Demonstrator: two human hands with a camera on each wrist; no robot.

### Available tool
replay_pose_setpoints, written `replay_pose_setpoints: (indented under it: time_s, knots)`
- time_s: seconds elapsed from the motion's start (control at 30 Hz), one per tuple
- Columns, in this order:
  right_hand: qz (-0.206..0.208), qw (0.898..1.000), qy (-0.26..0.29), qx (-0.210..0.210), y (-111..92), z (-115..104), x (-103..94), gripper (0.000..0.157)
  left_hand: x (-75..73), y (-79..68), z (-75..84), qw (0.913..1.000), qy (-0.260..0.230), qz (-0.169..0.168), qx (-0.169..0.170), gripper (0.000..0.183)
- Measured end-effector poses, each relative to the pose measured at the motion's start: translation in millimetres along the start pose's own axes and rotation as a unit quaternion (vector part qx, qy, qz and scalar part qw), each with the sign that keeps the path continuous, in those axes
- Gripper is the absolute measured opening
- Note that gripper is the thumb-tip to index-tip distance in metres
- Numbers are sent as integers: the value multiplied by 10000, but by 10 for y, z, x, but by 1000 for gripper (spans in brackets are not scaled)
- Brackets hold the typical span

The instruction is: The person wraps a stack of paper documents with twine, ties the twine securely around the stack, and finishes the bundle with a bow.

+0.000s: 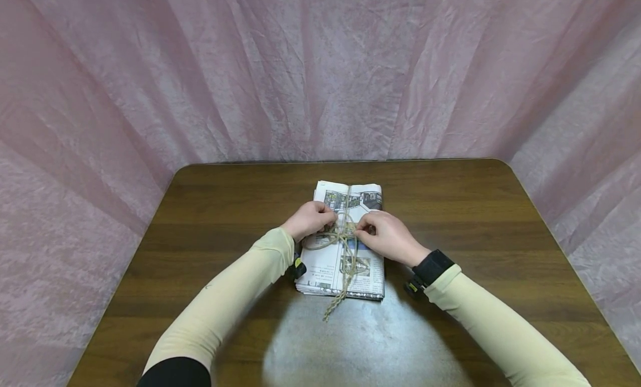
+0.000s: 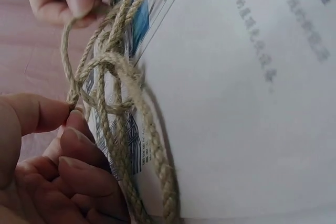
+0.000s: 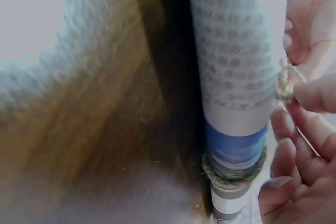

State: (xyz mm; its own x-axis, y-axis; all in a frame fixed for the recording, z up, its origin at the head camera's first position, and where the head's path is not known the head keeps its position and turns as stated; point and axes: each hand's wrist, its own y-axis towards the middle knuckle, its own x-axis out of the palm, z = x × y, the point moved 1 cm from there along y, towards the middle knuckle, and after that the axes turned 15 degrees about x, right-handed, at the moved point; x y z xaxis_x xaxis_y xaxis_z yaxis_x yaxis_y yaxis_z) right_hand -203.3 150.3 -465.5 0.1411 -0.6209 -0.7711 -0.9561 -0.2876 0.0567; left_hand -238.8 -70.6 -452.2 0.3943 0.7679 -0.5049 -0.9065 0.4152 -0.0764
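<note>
A stack of folded newspapers [image 1: 320,267] lies on the table, bound with braided jute rope [image 1: 348,264] that crosses near its middle. Over the crossing, my left hand [image 1: 309,220] pinches a strand between thumb and forefinger, as the left wrist view shows with the rope [image 2: 107,124] close up. Opposite it, my right hand [image 1: 393,239] pinches another part of the rope with thumb and forefinger. A loose loop spreads toward the left of the stack, and a rope tail hangs past the near edge onto the table. In the right wrist view the rope wraps the newspapers' side [image 3: 239,103].
The brown wooden table [image 1: 215,209] extends around the stack on all sides. Pink curtains [image 1: 320,75] hang behind it and along both sides. A bright patch of light falls on the tabletop at the near edge.
</note>
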Motion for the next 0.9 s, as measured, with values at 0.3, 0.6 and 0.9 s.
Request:
replay_pose_setpoints:
  time_s: [0.3,0.6,0.9]
  knots:
    - [-494,9981,49,-356,-133,57,-50,6,30,28,-35,9996,133,188,164,22]
    - [201,9984,401,357,138,37,-145,18,72,25,-30,9982,399,51,444,22]
    - [-261,9989,-379,-135,436,-79,-88,20,58,-7,1,9969,477,-146,617,22]
